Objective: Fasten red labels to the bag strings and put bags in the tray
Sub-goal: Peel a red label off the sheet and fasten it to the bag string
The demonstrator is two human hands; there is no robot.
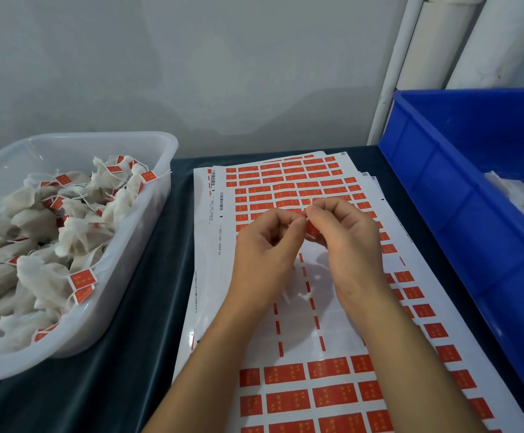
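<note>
1. Red rectangular labels cover the white label sheets (288, 182) stacked on the dark cloth-covered table (148, 276); their pale print is too small to read, and the top sheet has a bare peeled patch in its middle where only thin red strips are left.
2. Barcodes and a sideways line of digits run down the sheets' left margin; it seems to read "0802-1600 14458-56", though the blur makes this uncertain.
3. Both hands meet above the top sheet, fingers curled: the left hand (263, 245) and the right hand (345, 235) together pinch one small red label (312, 229) between thumb and fingertips, with a pale bit showing at the pinch.
4. A white gauzy bag (298, 295) shows faintly beneath the wrists, over the peeled patch.
5. On the left, a translucent plastic tray (123, 276) is heaped with soft, crumpled cream mesh labelled bags (44, 245), red tags on thin white strings.
6. On the right, a rigid blue plastic crate (442, 189) with ribbed walls holds a few white unlabelled bags (520, 195) near its far side.
</note>
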